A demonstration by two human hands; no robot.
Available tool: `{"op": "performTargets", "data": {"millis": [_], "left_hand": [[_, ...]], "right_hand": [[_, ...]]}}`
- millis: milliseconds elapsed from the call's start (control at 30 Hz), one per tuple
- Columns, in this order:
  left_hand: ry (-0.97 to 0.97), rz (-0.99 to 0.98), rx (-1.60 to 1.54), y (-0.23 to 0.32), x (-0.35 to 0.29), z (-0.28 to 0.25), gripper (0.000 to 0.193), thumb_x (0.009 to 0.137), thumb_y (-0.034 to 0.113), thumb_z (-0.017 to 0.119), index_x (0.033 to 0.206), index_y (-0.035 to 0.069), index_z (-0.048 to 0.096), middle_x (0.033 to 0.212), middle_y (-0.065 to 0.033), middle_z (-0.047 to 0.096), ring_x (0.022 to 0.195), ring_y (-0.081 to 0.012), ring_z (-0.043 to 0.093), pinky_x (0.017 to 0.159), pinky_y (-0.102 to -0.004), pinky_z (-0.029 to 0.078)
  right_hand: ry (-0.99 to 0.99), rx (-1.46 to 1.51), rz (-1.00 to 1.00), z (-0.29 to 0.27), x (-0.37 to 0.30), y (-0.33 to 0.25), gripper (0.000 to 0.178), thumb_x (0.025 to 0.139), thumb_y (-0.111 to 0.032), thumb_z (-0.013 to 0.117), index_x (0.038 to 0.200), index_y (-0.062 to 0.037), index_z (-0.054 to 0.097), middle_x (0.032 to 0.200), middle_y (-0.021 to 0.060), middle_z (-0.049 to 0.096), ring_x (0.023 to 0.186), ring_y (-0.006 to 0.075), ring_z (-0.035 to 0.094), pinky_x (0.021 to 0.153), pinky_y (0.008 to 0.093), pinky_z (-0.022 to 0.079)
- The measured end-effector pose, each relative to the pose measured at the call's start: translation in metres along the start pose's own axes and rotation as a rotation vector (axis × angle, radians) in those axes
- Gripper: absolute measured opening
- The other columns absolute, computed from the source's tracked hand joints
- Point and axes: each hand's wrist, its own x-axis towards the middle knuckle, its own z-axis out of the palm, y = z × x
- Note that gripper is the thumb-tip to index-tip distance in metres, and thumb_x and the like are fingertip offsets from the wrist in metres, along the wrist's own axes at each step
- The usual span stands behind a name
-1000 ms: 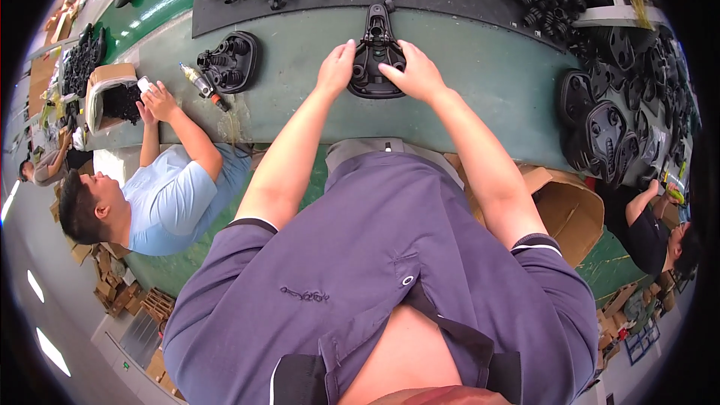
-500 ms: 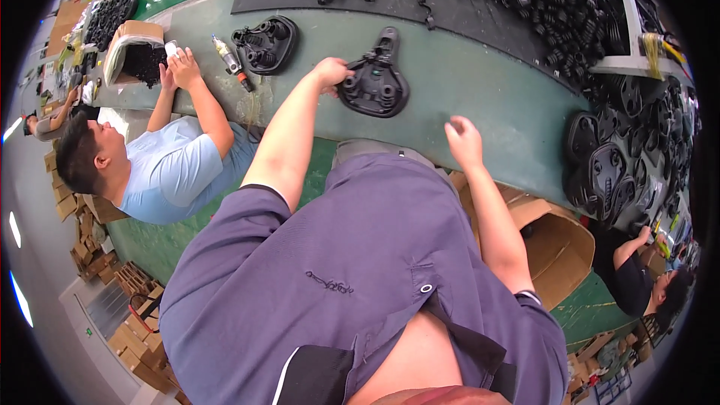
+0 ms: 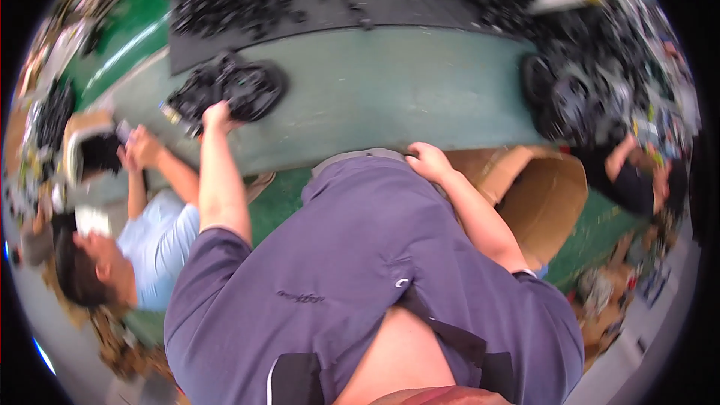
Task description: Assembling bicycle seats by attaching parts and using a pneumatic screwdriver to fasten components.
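Left hand (image 3: 216,114) is stretched out to roughly 10 o'clock (clock read from the middle of the view), with its fingers curled at the near edge of some black moulded parts (image 3: 259,94). Whether anything is actually gripped can't be told, it's pretty blurry right there. Right hand (image 3: 429,161) is parked near 3 o'clock by the edge of the table (image 3: 390,75), loosely bent, nothing seen in it; probably put there for a bit of support. Looks like the left arm is kept nearly straight because the parts are set off to that side.

As for the surroundings: a big heap of small black pieces (image 3: 232,0) is spread on a dark mat (image 3: 315,19) from 11 to 1 o'clock, and more black parts (image 3: 570,97) are stacked around 2. Closest obstacle, imo, is a blurred slim tool (image 3: 171,114), left just outside the left hand. Past that, 9 o'clock is taken up by a co-worker in light blue (image 3: 165,240) and a carton (image 3: 71,135). An open cardboard box (image 3: 562,195) is tucked below the table edge near 3.
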Motion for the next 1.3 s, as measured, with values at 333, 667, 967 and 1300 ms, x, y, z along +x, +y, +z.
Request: {"op": "performTargets", "data": {"millis": [333,667,967,1300], "left_hand": [[0.026,-0.056,-0.349,-0.018,-0.014,-0.033,0.054,0.101,0.039,0.064,0.145,0.009,0.059,0.146,-0.0126,0.061,0.128,-0.0356,0.061,0.108,-0.0634,0.049],[0.467,-0.091,-0.498,-0.071,-0.129,0.208,0.028,0.101,0.015,0.056,0.121,-0.003,0.064,0.118,-0.0184,0.072,0.102,-0.031,0.071,0.082,-0.0441,0.06],[-0.694,0.797,0.647,0.114,-0.34,0.661,0.047,0.1,0.028,0.076,0.137,0.003,0.064,0.131,-0.0124,0.07,0.113,-0.0239,0.073,0.095,-0.037,0.058],[-1.049,1.705,1.222,0.186,-0.47,0.961,0.073,0.086,0.053,0.08,0.141,0.007,0.065,0.145,-0.0161,0.063,0.136,-0.0384,0.058,0.111,-0.0483,0.05]], "right_hand": [[0.214,0.163,0.168,-0.027,-0.043,0.064,0.041,0.093,-0.028,0.07,0.124,-0.0021,0.073,0.124,0.0199,0.074,0.12,0.0374,0.069,0.105,0.0463,0.054],[1.219,1.292,0.205,-0.202,-0.076,0.316,0.018,0.099,-0.012,0.07,0.112,-0.0001,0.073,0.101,0.0087,0.076,0.09,0.0201,0.073,0.074,0.0361,0.061],[1.18,1.75,0.511,-0.354,-0.058,0.561,0.101,0.09,-0.059,0.076,0.161,0.0012,0.039,0.158,0.0268,0.048,0.132,0.0377,0.056,0.114,0.047,0.044],[0.981,1.95,0.178,-0.411,-0.013,0.619,0.055,0.094,-0.027,0.082,0.142,-0.0077,0.065,0.138,0.014,0.071,0.122,0.035,0.069,0.11,0.0528,0.052]]}}
